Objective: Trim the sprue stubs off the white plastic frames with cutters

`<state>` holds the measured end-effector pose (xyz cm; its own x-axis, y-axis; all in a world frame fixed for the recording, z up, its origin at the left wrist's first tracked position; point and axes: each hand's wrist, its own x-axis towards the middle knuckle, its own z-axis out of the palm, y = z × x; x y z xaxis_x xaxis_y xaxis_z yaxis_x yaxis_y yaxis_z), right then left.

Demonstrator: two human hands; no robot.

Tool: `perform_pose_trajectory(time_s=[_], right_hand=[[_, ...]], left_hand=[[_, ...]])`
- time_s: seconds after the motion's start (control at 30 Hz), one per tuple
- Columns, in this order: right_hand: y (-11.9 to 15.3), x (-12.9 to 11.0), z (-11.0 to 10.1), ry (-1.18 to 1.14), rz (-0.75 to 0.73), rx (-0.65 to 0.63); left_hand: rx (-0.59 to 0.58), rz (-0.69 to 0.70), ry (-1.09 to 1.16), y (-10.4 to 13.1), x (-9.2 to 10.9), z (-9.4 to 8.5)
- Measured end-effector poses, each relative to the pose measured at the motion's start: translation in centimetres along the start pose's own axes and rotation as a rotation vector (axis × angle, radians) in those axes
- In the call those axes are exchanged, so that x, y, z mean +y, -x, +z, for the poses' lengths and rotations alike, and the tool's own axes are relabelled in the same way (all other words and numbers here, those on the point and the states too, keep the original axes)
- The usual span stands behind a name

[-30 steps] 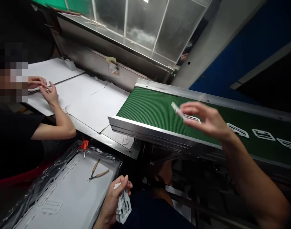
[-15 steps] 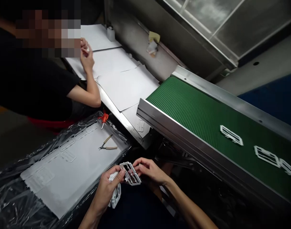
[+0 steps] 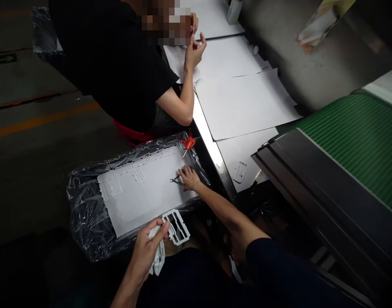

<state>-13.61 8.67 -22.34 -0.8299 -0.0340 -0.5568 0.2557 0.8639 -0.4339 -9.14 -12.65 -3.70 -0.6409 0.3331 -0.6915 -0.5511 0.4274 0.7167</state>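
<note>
My left hand (image 3: 144, 248) grips a stack of white plastic frames (image 3: 158, 259), with one slotted frame (image 3: 184, 226) pinched at the thumb and sticking out to the right. Stretched forward over a pale sheet (image 3: 151, 199), my right hand (image 3: 191, 179) has its fingers spread over the handles of nippers (image 3: 176, 180). The nippers' jaws point left, and the handles are mostly hidden under the hand. Beyond them lies a red-orange-handled tool (image 3: 190, 143). Thin white frames (image 3: 139, 176) lie along the far and left edges of the sheet.
Black plastic wrap (image 3: 87, 218) surrounds the sheet. A green conveyor belt (image 3: 356, 132) with a metal side rises on the right. White sheets (image 3: 247, 105) cover a metal-edged table, with a white frame (image 3: 239, 171) near its corner. A co-worker's hand (image 3: 195, 53) is above the table.
My right hand has left the frame by my left hand and reached out to the nippers. The view has swung left; my left hand still holds the stack.
</note>
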Motion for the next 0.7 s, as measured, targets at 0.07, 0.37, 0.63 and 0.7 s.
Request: perform_pose_trajectory(time_s=[0.07,0.37,0.63,0.7], right_hand=[[-0.8,0.7,0.7,0.038,0.019,-0.012],[2.0,-0.3,0.1,-0.190,0.226,-0.016],[14.5,-1.6,-4.4,-0.954,0.218,0.220],[18.3,-2.1,-4.8,-1.129,0.203,0.262]], left_hand=[[0.008,-0.005,0.007,-0.5,-0.2,-0.1],[-0.038,-0.107,0.091,-1.0,0.9,0.2],[-0.188,-0.163,0.159,-0.5,3.2,2.0],[-0.241,-0.169,0.162,-0.4,3.8,2.7]])
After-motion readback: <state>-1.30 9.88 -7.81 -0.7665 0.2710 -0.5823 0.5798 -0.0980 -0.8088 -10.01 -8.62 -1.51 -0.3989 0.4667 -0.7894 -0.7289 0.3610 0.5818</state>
